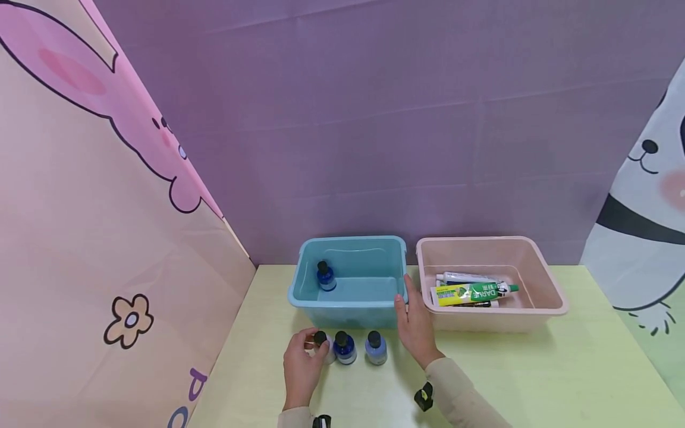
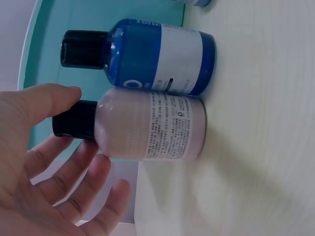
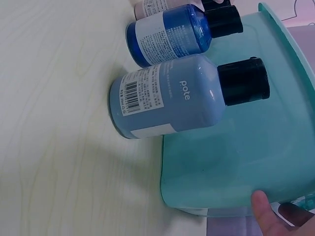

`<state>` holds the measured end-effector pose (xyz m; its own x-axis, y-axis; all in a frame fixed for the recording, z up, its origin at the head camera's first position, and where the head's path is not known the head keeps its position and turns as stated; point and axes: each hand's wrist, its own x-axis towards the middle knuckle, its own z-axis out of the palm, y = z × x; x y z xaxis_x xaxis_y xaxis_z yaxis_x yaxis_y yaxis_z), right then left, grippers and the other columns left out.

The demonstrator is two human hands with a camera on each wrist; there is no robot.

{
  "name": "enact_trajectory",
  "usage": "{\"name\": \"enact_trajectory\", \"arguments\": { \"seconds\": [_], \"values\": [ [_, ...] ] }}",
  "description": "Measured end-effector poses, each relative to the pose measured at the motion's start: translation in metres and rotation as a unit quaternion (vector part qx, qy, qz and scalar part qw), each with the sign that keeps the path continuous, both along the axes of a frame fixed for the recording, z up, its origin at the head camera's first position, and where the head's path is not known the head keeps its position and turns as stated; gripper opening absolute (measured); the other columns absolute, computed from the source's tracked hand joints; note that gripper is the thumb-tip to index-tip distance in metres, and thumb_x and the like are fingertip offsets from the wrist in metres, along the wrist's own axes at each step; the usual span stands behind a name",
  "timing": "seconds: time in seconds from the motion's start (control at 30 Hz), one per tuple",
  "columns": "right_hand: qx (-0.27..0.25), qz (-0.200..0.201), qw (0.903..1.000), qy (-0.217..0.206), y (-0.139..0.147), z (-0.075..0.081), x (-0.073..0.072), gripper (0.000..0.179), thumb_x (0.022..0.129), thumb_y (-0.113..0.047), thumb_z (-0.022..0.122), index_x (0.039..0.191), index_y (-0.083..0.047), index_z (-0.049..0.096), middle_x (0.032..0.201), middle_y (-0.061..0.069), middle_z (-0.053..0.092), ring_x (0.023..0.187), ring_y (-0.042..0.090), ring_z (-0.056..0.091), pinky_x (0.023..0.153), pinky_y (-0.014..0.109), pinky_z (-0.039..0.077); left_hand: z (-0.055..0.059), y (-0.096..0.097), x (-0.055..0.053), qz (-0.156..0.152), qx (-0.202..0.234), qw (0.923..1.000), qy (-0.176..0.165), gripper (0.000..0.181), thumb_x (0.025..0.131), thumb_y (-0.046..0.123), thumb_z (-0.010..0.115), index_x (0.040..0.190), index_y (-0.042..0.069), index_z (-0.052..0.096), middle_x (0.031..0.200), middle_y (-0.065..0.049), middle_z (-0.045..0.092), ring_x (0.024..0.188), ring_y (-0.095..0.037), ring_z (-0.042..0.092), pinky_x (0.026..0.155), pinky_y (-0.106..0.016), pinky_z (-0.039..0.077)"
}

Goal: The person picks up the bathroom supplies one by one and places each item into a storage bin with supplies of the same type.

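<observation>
My left hand (image 1: 304, 364) pinches the black cap of a pale pink bottle (image 2: 125, 125), thumb on one side and fingertips on the other. The bottle stands upright on the table. Right beside it is a dark blue bottle (image 1: 345, 349) with a white label. A light blue bottle (image 3: 170, 96) marked "pote" stands a little apart to the right. My right hand (image 1: 416, 327) rests against the right front corner of the teal bin (image 1: 350, 315), its fingers extended and its thumb on the outer wall. Inside that bin, another blue bottle (image 1: 326, 277) leans near the left wall.
A pink bin (image 1: 492, 321) stands right of the teal one, holding a yellow-green toothpaste tube (image 1: 471, 293) and other tubes. Behind both bins hangs a purple cloth wall (image 1: 364, 131). Printed cartoon panels flank the pale table (image 1: 535, 380).
</observation>
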<state>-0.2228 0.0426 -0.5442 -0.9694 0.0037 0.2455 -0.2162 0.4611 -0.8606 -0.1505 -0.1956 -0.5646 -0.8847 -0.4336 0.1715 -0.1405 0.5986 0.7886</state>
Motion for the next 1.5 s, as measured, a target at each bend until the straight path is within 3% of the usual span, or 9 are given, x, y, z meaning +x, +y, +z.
{"name": "enact_trajectory", "arguments": {
  "seconds": [0.4,0.8,1.5],
  "values": [
    [-0.008,0.005,0.9999,0.012,0.002,-0.001,-0.001,0.059,0.111,-0.035,0.042,0.163,-0.012,0.026,0.164,0.017,0.037,0.149,0.038,0.040,0.115,0.059,0.042,0.002,-0.001,-0.002,-0.004,-0.025,0.9997,0.007,0.029,0.081,0.012,0.086,0.108,0.008,0.076,0.098,-0.006,0.071,0.085,-0.022,0.066,0.075,-0.031,0.045],
    [-0.011,0.006,0.9999,-0.007,0.002,0.001,0.000,0.059,0.111,-0.032,0.043,0.163,-0.014,0.025,0.165,0.017,0.034,0.150,0.039,0.039,0.115,0.060,0.040,0.002,-0.008,-0.005,-0.005,-0.053,0.9986,0.000,0.027,0.081,0.014,0.086,0.107,0.010,0.079,0.097,-0.005,0.071,0.085,-0.021,0.069,0.073,-0.037,0.052],
    [-0.008,-0.001,0.9999,0.009,0.001,-0.004,-0.001,0.059,0.110,-0.037,0.044,0.163,-0.016,0.027,0.163,0.016,0.038,0.149,0.039,0.040,0.118,0.060,0.037,0.020,-0.015,-0.009,-0.009,-0.076,0.9967,0.024,0.029,0.082,0.017,0.087,0.108,0.009,0.078,0.096,-0.006,0.072,0.086,-0.024,0.070,0.068,-0.029,0.044]
  ]
}}
